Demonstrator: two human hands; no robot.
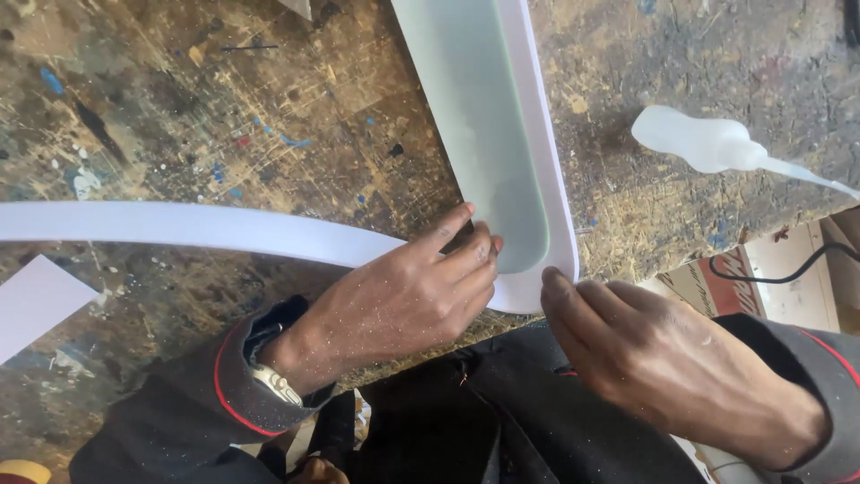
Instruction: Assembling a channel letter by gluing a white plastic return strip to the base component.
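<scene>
White plastic strip (pixel 206 224) lay across the worktop (pixel 224 108), its end meeting the rounded white panel (pixel 546 179). It looked thin, light and bendy, best held near that joint. Left hand (pixel 403 300) pressed it with fingers together; right hand (pixel 663 358) pinched the panel's corner. Both far ends were cut off.

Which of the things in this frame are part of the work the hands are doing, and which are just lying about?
In hand:
- left hand and right hand, both on the rounded white panel with pale green centre
- long white flexible strip meeting that panel

Lying about:
- translucent plastic squeeze bottle
- white sheet corner
- black cable
- paint-stained wooden workbench
</scene>
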